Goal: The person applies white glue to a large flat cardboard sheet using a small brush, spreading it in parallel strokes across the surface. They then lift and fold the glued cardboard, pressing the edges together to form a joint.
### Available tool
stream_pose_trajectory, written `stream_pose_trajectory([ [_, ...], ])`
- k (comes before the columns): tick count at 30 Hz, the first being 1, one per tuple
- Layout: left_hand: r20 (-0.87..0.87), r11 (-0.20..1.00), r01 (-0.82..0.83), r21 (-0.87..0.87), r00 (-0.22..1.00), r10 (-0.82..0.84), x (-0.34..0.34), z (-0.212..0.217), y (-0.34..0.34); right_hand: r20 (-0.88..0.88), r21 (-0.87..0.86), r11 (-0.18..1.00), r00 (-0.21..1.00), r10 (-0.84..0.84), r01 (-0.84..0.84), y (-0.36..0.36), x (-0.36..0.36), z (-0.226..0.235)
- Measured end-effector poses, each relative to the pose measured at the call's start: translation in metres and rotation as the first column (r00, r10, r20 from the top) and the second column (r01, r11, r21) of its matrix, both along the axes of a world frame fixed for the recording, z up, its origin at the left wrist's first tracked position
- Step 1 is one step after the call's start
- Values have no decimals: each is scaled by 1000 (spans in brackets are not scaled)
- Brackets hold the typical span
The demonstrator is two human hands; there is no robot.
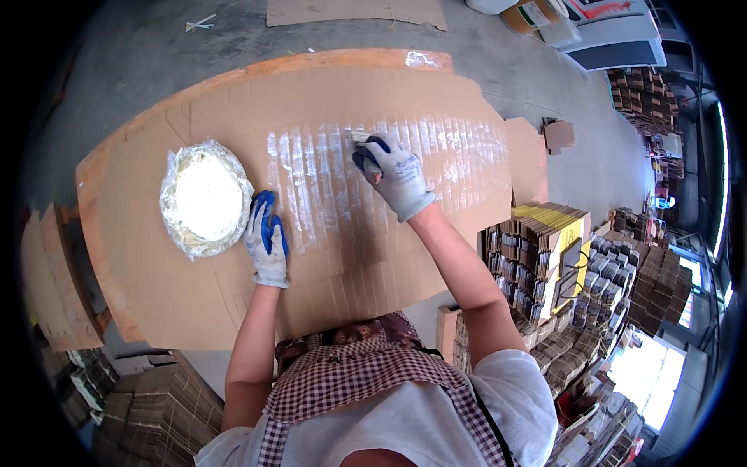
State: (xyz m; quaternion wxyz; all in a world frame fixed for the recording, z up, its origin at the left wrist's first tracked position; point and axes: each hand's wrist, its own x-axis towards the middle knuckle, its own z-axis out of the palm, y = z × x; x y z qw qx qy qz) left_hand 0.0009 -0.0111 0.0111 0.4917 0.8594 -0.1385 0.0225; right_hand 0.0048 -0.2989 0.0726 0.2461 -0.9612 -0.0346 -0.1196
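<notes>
A large brown cardboard sheet lies in front of me on a wooden board. Rows of white, wet-looking streaks run across its middle and right part. At the left stands a round tub lined with crumpled clear film, full of a bright white substance. My left hand, in a white and blue work glove, rests on the cardboard against the tub's right side, fingers stretched out. Gloved likewise, my right hand is closed over the streaked area. Something small and pale shows at its fingertips; its kind is hidden.
The wooden board's edge shows beyond the cardboard. Stacked folded cardboard stands at my right, beside a yellow-edged panel. More bundles sit at lower left. A brown drum is at the far right.
</notes>
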Motion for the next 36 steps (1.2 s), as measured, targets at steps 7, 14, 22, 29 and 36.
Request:
stream_pose_trajectory([
  [7, 4, 1000, -8, 4, 1000, 8, -1, -1, -2, -167, -58, 908, 893, -418, 414, -85, 5, 2],
  [14, 25, 999, -19, 46, 1000, 18, -2, -2, -7, -495, 535, 621, 808, -320, 573, -49, 4, 23],
  [22, 25, 998, -24, 65, 999, 22, -1, -2, -1, -434, 869, 238, 899, -48, 433, -52, -13, 20],
  [29, 0, 999, -34, 13, 999, 34, -2, 1, 1, -402, 908, 84, 911, -96, 409, 0, -12, 7],
  [36, 41, 1000, 12, -13, 999, -11, 2, -1, 3, -215, 757, 522, 904, -370, 394, 67, 27, -1],
])
